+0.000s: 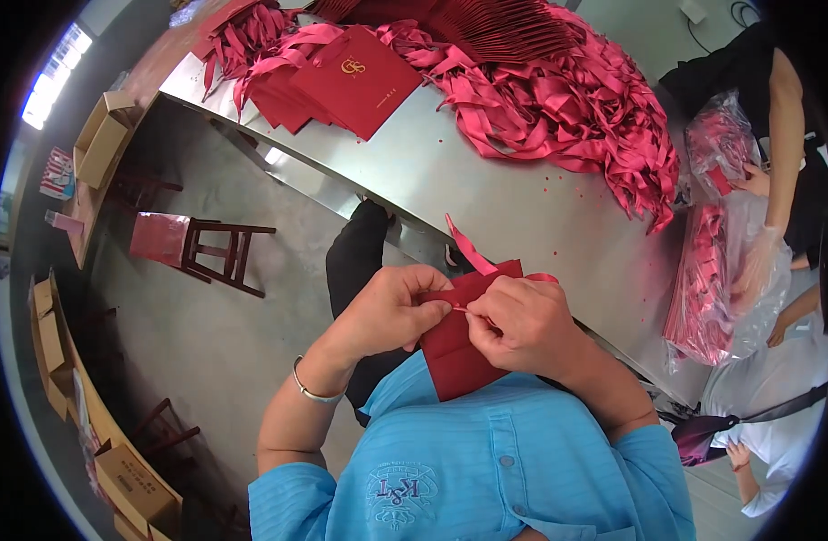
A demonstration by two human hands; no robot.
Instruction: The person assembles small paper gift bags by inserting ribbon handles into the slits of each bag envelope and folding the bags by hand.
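Left hand (391, 308), closed in a pinch on the red paper bag (457, 359) beside the counter (558, 225), sits level with right hand (527, 325), pinching a ribbon strand (459, 309) crosswise between their fingertips, both equally near.

Open strip of bench (513, 212) is left ahead of the hands (391, 307), between near edge and ribbon heap (558, 113). Far side is blocked by heap and stacked red bags (369, 95); right end by plastic-wrapped bundles (703, 288) and a co-worker's arm (784, 153). Left floor (297, 212) passage is narrowed by a stool (159, 238).
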